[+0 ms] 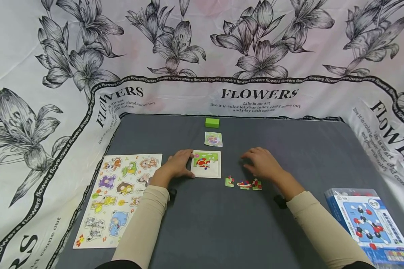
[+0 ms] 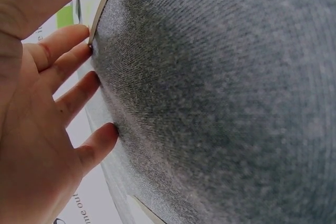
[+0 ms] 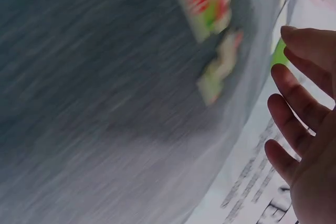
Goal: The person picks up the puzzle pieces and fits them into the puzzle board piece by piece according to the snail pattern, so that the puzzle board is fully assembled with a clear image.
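Note:
A small square jigsaw puzzle board (image 1: 206, 172) lies on the dark table, its picture partly filled with red and green pieces. My left hand (image 1: 177, 164) rests at the board's left edge, thumb near the lower corner and forefinger near the upper one; in the left wrist view its fingers (image 2: 79, 95) are extended and spread. My right hand (image 1: 263, 163) hovers right of the board with relaxed fingers and nothing in them. Below it lie loose puzzle pieces: one with green and red (image 1: 229, 181), a red-and-blue one (image 1: 244, 184) and another (image 1: 257, 184). They look blurred in the right wrist view.
Behind the board lie a small picture card (image 1: 213, 139) and a green block (image 1: 212, 123). An animal puzzle board (image 1: 99, 179) is at left, partly under my left forearm. A molecule-model box (image 1: 370, 224) stands at right. Flower-printed cloth (image 1: 178, 95) borders the table.

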The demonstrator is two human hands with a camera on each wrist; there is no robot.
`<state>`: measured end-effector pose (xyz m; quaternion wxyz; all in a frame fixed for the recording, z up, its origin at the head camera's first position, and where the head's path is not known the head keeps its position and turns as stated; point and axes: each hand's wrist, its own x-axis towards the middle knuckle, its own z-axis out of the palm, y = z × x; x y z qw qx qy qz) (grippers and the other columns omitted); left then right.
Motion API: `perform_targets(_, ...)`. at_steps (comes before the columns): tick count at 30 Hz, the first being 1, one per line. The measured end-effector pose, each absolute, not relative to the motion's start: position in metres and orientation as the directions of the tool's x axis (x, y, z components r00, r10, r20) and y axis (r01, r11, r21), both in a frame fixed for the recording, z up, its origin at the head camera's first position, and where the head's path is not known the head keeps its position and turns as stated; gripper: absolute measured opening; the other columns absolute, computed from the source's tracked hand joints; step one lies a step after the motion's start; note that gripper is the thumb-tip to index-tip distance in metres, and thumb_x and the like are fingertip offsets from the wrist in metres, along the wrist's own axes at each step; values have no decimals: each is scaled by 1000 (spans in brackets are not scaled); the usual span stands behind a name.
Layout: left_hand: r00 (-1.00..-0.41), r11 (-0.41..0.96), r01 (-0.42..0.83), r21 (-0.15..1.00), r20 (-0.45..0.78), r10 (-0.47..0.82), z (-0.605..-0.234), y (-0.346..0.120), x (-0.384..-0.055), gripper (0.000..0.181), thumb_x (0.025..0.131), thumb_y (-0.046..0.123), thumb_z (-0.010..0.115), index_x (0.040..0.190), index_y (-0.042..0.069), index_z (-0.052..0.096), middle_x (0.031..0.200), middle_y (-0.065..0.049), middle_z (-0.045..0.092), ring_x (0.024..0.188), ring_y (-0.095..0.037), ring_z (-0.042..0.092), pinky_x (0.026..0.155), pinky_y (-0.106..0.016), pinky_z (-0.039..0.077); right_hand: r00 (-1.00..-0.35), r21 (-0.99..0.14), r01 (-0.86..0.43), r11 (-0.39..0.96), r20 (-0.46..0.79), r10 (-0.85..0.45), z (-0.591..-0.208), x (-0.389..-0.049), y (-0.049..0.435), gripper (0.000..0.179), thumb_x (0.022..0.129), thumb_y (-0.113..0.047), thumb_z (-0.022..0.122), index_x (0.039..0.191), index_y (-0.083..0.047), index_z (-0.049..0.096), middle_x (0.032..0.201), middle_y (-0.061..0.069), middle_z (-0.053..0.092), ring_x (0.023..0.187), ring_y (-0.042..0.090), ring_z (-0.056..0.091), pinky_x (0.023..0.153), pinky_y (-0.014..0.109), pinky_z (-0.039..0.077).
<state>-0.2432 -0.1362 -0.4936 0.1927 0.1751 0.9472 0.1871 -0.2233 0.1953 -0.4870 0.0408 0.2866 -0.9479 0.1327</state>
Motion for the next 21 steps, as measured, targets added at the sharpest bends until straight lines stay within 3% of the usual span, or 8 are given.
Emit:
perform_targets(9, -864, 872, 266, 412, -298, 405, -490, -138, -247, 77, 76, 36, 83, 140, 11, 48, 159, -6, 27, 147, -28, 20, 110, -62, 24, -843, -219, -538, 814, 111, -527, -491, -213, 230, 32, 80, -19, 77, 109, -8, 71, 106, 11, 67, 100, 33, 60, 87, 53, 47)
perform_targets(21, -864, 866, 264, 425, -295, 409, -496, -137, -244, 76, 77, 37, 83, 139, 11, 48, 159, -6, 27, 147, -29, 20, 110, -63, 24, -832, -252, -549, 797, 79, -549, -499, -204, 241, 27, 80, -12, 73, 107, -10, 73, 101, 6, 67, 95, 29, 61, 83, 52, 48)
